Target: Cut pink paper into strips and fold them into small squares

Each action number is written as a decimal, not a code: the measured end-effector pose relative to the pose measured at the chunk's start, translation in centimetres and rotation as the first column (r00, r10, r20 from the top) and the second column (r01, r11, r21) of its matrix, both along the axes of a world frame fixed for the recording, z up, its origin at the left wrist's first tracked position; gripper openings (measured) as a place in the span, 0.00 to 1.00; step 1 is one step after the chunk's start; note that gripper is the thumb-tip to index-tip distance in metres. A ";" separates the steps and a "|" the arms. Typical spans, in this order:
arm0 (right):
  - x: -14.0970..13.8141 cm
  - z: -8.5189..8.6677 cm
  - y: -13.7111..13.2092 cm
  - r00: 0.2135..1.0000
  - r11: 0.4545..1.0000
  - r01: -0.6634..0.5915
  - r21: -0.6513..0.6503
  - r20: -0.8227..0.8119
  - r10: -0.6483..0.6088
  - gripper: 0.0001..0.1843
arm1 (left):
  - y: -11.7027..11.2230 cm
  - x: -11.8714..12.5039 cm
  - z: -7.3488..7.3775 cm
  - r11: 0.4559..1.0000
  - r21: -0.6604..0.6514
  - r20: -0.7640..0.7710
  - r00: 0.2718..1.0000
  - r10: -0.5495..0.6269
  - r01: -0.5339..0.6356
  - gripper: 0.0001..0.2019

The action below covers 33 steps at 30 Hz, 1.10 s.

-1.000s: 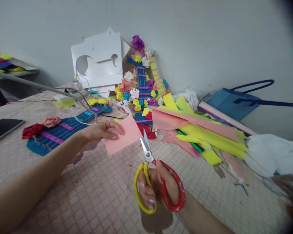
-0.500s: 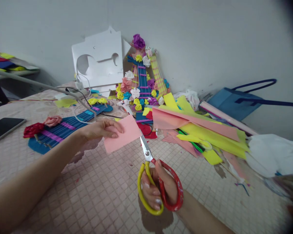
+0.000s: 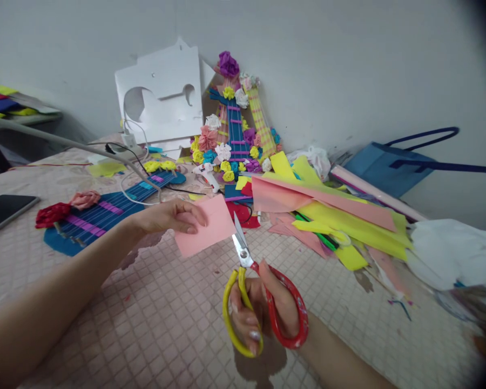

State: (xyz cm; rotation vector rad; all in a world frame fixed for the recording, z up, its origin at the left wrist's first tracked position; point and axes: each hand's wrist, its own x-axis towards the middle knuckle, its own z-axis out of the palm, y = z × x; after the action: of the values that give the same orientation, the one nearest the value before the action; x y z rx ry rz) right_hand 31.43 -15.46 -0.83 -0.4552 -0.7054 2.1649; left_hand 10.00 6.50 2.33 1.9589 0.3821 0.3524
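Note:
My left hand [image 3: 174,217] pinches a pink sheet of paper [image 3: 210,227] by its left part, thumb on top, holding it above the table. My right hand [image 3: 267,302] grips a pair of scissors [image 3: 243,254] with one yellow and one red handle, fingers through the loops. The blades point up and away and stand slightly apart, close by the paper's right edge. Whether a blade touches the paper, I cannot tell. Left of my left hand lies a blue paper guitar [image 3: 121,208] with a red paper flower [image 3: 53,215] and a pink one on it.
A pile of yellow and pink paper [image 3: 332,210] lies to the right, beside a white plastic bag [image 3: 453,254] and a blue bag [image 3: 389,165]. A glue gun [image 3: 207,177], flower-decked guitars [image 3: 235,129] and a white cut-out board [image 3: 160,102] stand behind. A phone [image 3: 8,212] lies far left.
The scissor blades and handles have spread further apart. The paper has shifted slightly to the right with my left hand, and the view has moved a little.

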 end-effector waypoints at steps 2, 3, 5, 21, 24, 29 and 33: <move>0.0 0.0 0.0 1.000 1.000 0.008 -0.008 -0.004 -0.008 0.36 | 0.0 0.0 -0.1 1.000 0.010 0.002 1.000 0.000 0.000 0.11; 0.0 -0.1 0.0 1.000 1.000 0.011 -0.017 -0.003 -0.012 0.36 | 0.0 0.0 -0.1 1.000 0.017 0.007 1.000 0.001 -0.001 0.11; 0.0 -0.2 0.1 1.000 0.999 0.020 -0.035 0.002 -0.020 0.36 | 0.0 0.0 0.0 0.999 0.038 0.014 1.000 0.002 -0.003 0.10; 0.0 -0.4 -0.1 1.000 0.998 -0.001 -0.068 0.017 0.002 0.41 | 0.1 -0.1 0.3 0.998 0.053 0.011 1.000 0.027 -0.027 0.09; 0.0 -0.5 -0.1 1.000 0.998 -0.016 -0.066 -0.006 0.016 0.40 | 0.0 0.0 0.4 0.998 0.056 0.010 1.000 0.021 -0.021 0.09; 0.0 -0.1 -0.2 1.000 0.998 -0.013 -0.055 -0.005 0.013 0.40 | -0.5 0.3 0.5 0.999 0.048 -0.003 1.000 -0.005 0.005 0.10; 0.0 0.3 -0.1 1.000 0.998 -0.022 -0.061 -0.020 0.021 0.37 | -0.9 0.5 0.5 0.998 0.051 -0.004 1.000 -0.029 0.029 0.10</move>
State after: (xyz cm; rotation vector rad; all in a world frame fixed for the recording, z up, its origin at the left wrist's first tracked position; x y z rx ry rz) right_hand 31.48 -15.56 -0.56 -0.4599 -0.6380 2.2132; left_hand 10.55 5.61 2.82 2.0126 0.3498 0.3435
